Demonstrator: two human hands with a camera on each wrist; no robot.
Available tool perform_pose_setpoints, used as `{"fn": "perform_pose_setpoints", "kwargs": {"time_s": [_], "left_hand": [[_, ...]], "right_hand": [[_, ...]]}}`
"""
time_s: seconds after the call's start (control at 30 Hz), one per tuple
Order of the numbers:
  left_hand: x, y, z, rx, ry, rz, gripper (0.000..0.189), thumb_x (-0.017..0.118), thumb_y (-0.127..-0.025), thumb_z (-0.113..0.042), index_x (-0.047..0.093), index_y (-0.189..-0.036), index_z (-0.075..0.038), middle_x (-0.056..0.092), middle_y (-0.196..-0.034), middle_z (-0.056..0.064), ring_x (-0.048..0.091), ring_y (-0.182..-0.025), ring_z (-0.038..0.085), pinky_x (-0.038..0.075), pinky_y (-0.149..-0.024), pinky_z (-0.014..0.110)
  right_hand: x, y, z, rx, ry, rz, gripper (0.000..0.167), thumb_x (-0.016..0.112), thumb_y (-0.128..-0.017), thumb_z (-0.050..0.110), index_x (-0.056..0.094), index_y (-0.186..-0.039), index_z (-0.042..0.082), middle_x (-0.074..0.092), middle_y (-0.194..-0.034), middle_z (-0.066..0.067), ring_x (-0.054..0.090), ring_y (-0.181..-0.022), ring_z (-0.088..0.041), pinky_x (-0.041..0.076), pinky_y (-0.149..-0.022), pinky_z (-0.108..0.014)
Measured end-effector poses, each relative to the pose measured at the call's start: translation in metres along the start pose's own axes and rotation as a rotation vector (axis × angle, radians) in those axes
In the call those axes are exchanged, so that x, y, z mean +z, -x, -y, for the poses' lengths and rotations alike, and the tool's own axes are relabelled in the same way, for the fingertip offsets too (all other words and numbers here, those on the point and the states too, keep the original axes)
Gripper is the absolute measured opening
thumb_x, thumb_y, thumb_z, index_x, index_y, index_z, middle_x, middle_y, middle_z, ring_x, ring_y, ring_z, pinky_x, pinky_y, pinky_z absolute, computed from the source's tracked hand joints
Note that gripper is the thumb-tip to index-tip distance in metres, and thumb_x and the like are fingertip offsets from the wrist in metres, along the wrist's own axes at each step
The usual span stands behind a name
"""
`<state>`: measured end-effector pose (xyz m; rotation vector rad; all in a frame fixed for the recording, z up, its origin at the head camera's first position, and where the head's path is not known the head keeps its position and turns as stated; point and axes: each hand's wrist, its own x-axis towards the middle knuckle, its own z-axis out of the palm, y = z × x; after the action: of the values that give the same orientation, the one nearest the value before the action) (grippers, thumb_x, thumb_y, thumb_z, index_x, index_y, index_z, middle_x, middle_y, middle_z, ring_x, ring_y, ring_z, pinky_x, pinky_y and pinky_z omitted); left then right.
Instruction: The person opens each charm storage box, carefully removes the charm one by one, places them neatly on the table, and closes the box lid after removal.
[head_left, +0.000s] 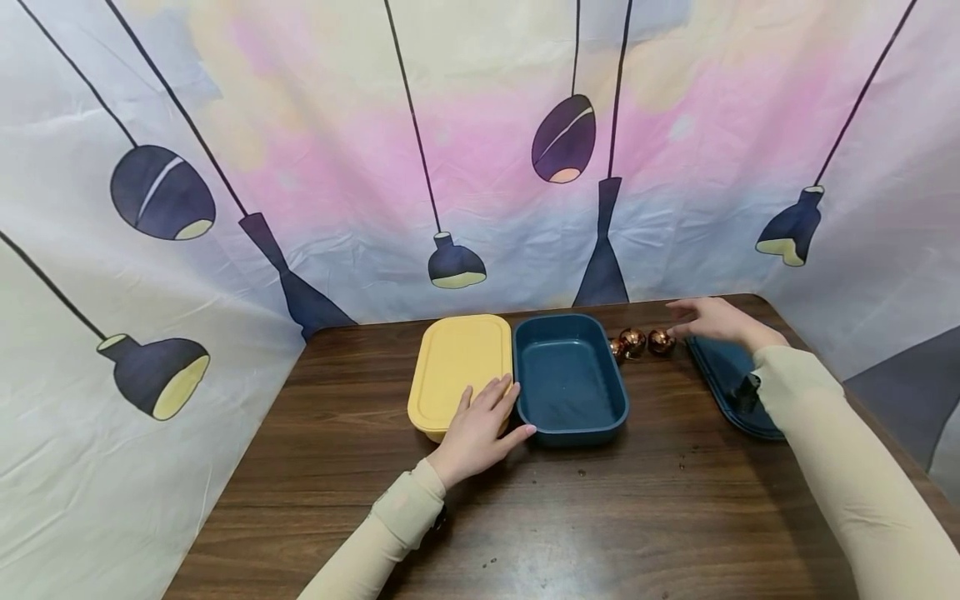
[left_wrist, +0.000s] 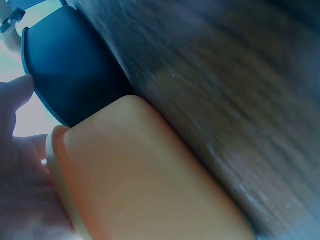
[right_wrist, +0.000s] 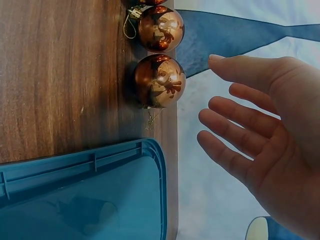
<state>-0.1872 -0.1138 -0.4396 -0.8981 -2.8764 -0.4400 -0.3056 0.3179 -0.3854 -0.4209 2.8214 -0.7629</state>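
Note:
My left hand [head_left: 480, 429] rests with spread fingers on the near right corner of a yellow lidded box [head_left: 461, 367]. Its thumb reaches over to the near rim of an uncovered blue box [head_left: 572, 379], which stands right beside the yellow one with nothing inside. In the left wrist view the thumb touches the blue box [left_wrist: 75, 65] at its rim. My right hand [head_left: 712, 321] hovers by the shiny copper Christmas balls [head_left: 661, 342] with relaxed fingers and nothing between them. The right wrist view shows the nearest ball [right_wrist: 160, 82] a little apart from the fingertips.
A blue lid [head_left: 723, 367] lies at the right, inner side up, partly under my right forearm. The copper balls line up behind the blue box's right side. A patterned cloth [head_left: 510, 167] hangs just past the back edge of the wooden table [head_left: 615, 517].

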Motion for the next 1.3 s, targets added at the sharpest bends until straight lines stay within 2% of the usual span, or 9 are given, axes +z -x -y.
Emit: {"fn": "perform_pose_setpoints", "kwargs": {"time_s": [0.43, 0.63, 0.7, 0.8, 0.87, 0.97, 1.03, 1.17, 1.3], "left_hand": [[-0.001, 0.001, -0.004, -0.010, -0.015, -0.015, 0.074, 0.051, -0.102, -0.055, 0.039, -0.155, -0.005, 0.030, -0.163, 0.013, 0.028, -0.150, 0.030, 0.016, -0.118, 0.063], [-0.002, 0.006, -0.007, -0.017, -0.003, -0.004, 0.074, 0.051, -0.102, -0.054, 0.040, -0.154, -0.004, 0.030, -0.163, 0.014, 0.028, -0.150, 0.032, 0.016, -0.118, 0.064], [-0.003, 0.009, -0.007, -0.025, 0.005, 0.006, 0.074, 0.051, -0.102, -0.054, 0.039, -0.155, -0.003, 0.029, -0.163, 0.014, 0.027, -0.150, 0.031, 0.015, -0.117, 0.064], [-0.005, 0.012, -0.003, -0.037, 0.056, 0.016, 0.073, 0.051, -0.102, -0.054, 0.039, -0.155, -0.005, 0.027, -0.163, 0.014, 0.027, -0.150, 0.032, 0.014, -0.118, 0.064], [-0.008, 0.012, 0.000, -0.045, 0.135, 0.018, 0.072, 0.052, -0.102, -0.052, 0.039, -0.156, -0.007, 0.025, -0.164, 0.015, 0.026, -0.150, 0.032, 0.012, -0.119, 0.063], [-0.013, 0.011, 0.007, -0.056, 0.263, 0.025, 0.069, 0.054, -0.103, -0.050, 0.038, -0.157, -0.010, 0.021, -0.165, 0.015, 0.023, -0.151, 0.033, 0.012, -0.120, 0.060], [-0.017, 0.011, 0.011, -0.069, 0.321, 0.035, 0.068, 0.055, -0.103, -0.048, 0.037, -0.157, -0.011, 0.019, -0.166, 0.014, 0.021, -0.152, 0.033, 0.012, -0.121, 0.057], [-0.024, 0.010, 0.017, -0.096, 0.363, 0.030, 0.067, 0.056, -0.103, -0.046, 0.037, -0.158, -0.014, 0.019, -0.166, 0.013, 0.020, -0.152, 0.031, 0.022, -0.120, 0.053], [-0.033, 0.008, 0.021, -0.101, 0.390, -0.033, 0.064, 0.058, -0.103, -0.043, 0.041, -0.156, -0.012, 0.023, -0.165, 0.015, 0.025, -0.150, 0.031, 0.030, -0.116, 0.053]], "right_hand": [[-0.003, -0.004, 0.006, -0.032, -0.014, 0.006, 0.062, 0.062, -0.102, 0.026, 0.041, -0.148, -0.009, 0.053, -0.136, -0.035, 0.059, -0.113, -0.047, 0.046, -0.093, -0.063], [0.003, -0.007, 0.012, -0.063, -0.008, 0.000, 0.061, 0.063, -0.101, 0.027, 0.043, -0.147, -0.009, 0.051, -0.138, -0.036, 0.059, -0.113, -0.047, 0.048, -0.091, -0.062], [0.007, -0.009, 0.017, -0.066, -0.015, 0.005, 0.062, 0.063, -0.101, 0.029, 0.043, -0.149, -0.007, 0.053, -0.137, -0.034, 0.063, -0.104, -0.044, 0.049, -0.089, -0.059], [0.011, -0.014, 0.028, -0.075, -0.022, 0.008, 0.064, 0.062, -0.101, 0.033, 0.042, -0.150, -0.004, 0.053, -0.138, -0.032, 0.064, -0.099, -0.041, 0.049, -0.087, -0.057], [0.013, -0.016, 0.036, -0.095, -0.015, 0.008, 0.065, 0.063, -0.101, 0.034, 0.043, -0.150, -0.003, 0.051, -0.140, -0.032, 0.062, -0.103, -0.043, 0.048, -0.089, -0.058], [0.016, -0.016, 0.050, -0.142, 0.011, 0.001, 0.062, 0.063, -0.101, 0.032, 0.045, -0.149, -0.002, 0.046, -0.146, -0.032, 0.056, -0.119, -0.045, 0.045, -0.096, -0.062], [0.018, -0.016, 0.059, -0.173, 0.017, 0.001, 0.060, 0.063, -0.101, 0.030, 0.046, -0.149, -0.001, 0.046, -0.146, -0.031, 0.055, -0.121, -0.045, 0.044, -0.097, -0.063], [0.022, -0.017, 0.076, -0.230, 0.026, -0.002, 0.057, 0.063, -0.102, 0.028, 0.048, -0.149, 0.000, 0.049, -0.146, -0.027, 0.056, -0.121, -0.042, 0.045, -0.098, -0.061], [0.027, -0.021, 0.088, -0.284, 0.029, 0.013, 0.056, 0.062, -0.102, 0.028, 0.048, -0.148, 0.000, 0.052, -0.145, -0.024, 0.059, -0.116, -0.043, 0.047, -0.096, -0.058]]}}
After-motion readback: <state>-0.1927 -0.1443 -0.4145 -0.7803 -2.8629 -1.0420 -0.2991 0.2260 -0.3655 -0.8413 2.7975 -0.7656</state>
